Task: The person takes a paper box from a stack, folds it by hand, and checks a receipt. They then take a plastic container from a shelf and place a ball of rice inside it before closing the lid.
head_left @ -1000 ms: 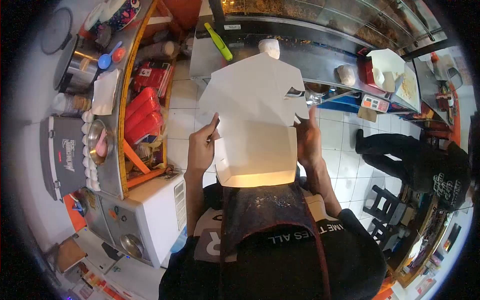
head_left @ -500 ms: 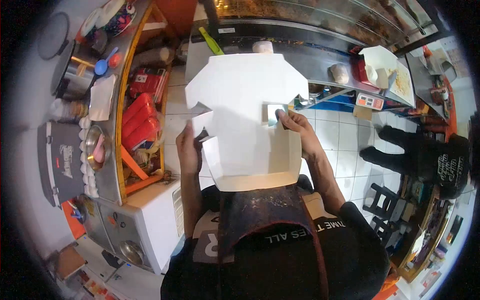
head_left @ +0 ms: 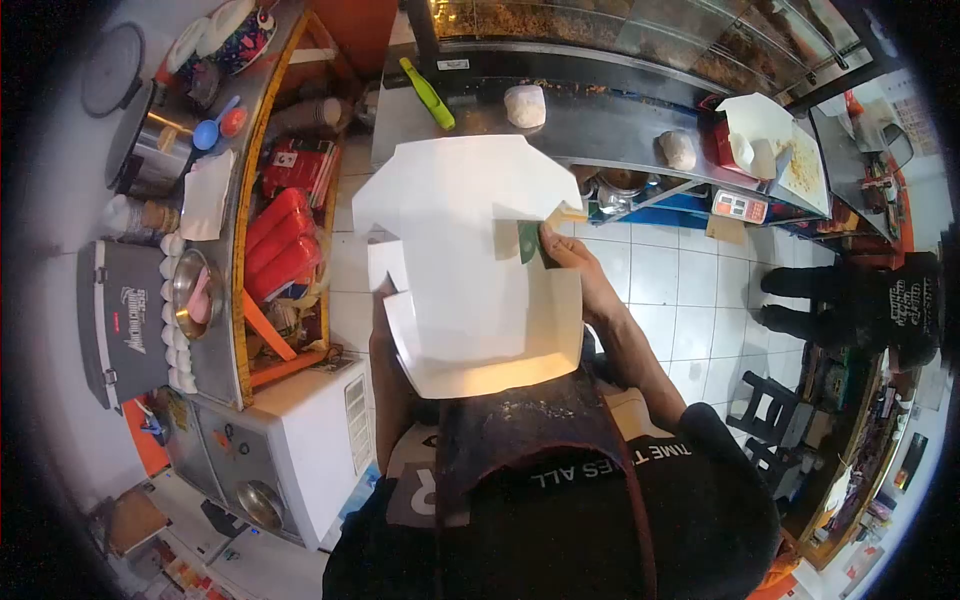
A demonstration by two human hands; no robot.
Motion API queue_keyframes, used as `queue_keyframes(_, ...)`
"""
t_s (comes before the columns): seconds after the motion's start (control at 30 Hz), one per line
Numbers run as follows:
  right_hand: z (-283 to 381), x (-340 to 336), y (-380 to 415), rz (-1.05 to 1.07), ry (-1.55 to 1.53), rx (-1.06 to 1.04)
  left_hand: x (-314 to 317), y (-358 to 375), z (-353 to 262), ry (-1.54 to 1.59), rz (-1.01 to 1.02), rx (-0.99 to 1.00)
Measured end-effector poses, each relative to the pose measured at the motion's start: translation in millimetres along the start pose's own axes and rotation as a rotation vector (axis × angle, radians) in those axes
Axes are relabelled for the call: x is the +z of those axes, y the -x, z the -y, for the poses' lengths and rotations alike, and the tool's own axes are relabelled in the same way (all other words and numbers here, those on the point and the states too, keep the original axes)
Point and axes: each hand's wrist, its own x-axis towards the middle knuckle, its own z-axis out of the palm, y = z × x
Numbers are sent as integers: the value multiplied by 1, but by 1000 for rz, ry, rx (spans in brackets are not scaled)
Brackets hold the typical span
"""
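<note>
A partly folded white cardboard box (head_left: 465,270) is held in front of my chest, its lid flap open toward the counter and its near walls raised. My right hand (head_left: 568,250) pinches its right edge, with the thumb on a small green piece (head_left: 528,241) at that side. My left hand (head_left: 386,300) is at the left side of the box, mostly hidden behind a raised side flap, so its fingers do not show.
Ahead, a metal counter (head_left: 590,125) bears a green-handled tool (head_left: 427,94) and two wrapped pale bundles (head_left: 525,106) (head_left: 677,150). Left stands a shelf with red packs (head_left: 280,235). A person in dark clothes (head_left: 850,305) and a black stool (head_left: 770,405) are at right.
The box has moved down and slightly left, with both hands. My left hand is now more hidden behind it. The person at right has shifted a little.
</note>
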Motion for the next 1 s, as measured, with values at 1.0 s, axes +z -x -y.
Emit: queue_keyframes(1.0,31,14,17,-71,724,-265,-48,1,24,28,-128,3)
